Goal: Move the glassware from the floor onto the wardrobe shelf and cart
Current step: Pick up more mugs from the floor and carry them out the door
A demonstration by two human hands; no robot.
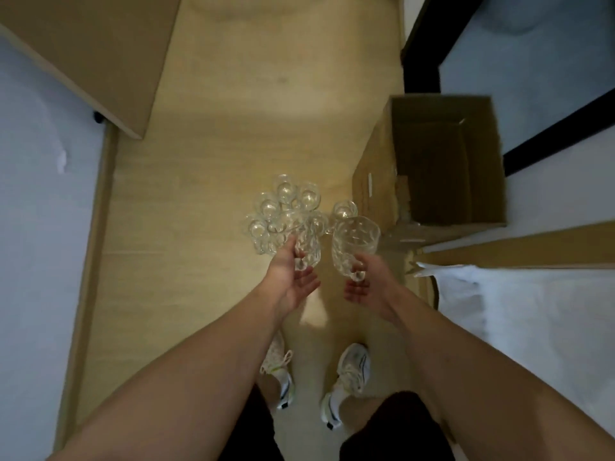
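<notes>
A cluster of several clear stemmed glasses stands on the pale wooden floor, straight ahead of my feet. My left hand holds a faceted clear glass by its lower part, above the near side of the cluster. My right hand grips a second, larger faceted glass by its stem, tilted away from me. The two held glasses are close together but apart. One more small glass stands just beyond the right-hand glass.
An open, empty cardboard box stands on the floor to the right of the glasses. A bed with white bedding lies at the right, a brown wooden panel at the upper left, a dark frame at the upper right.
</notes>
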